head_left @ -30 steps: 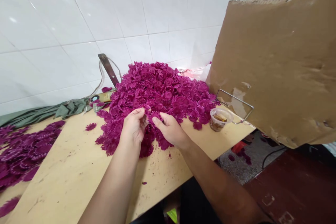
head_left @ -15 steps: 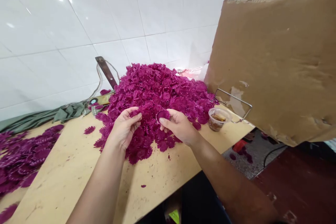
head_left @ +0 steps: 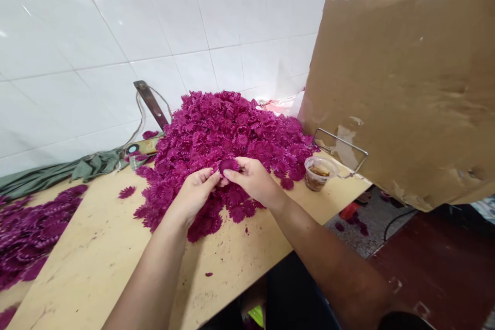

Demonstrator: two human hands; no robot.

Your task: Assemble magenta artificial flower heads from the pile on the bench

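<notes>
We held both arms out over the board point(head_left: 100, 252), forearms slanting inward from the lower edge of the view so that the two hands came together just in front of a large heap of purple flower pieces point(head_left: 228, 124). Our right hand point(head_left: 253, 179) was clamped on one purple flower point(head_left: 228, 166), its thumb laid over the near face and its fingers curled behind. The flower sat between the hands, raised in front of the heap. Our left hand point(head_left: 198, 191) had its thumb and forefinger drawn close at the flower's left edge; we could not tell whether they gripped it, as the fingertips were partly hidden.

Our hands covered part of the heap's near side. To our left we had a second purple pile point(head_left: 42, 232), with a single loose flower point(head_left: 127, 192) between it and the heap. Behind lay a crumpled green cloth point(head_left: 77, 169), and near its end a dark upright strip point(head_left: 150, 105) leaned by the tiled wall point(head_left: 162, 15). On our right a clear cup point(head_left: 317, 172) with brown contents stood near the heap, just beside a bent wire frame point(head_left: 359, 162). A big cardboard sheet point(head_left: 402, 82) rose beyond them, blocking our view of the wall on that side.
</notes>
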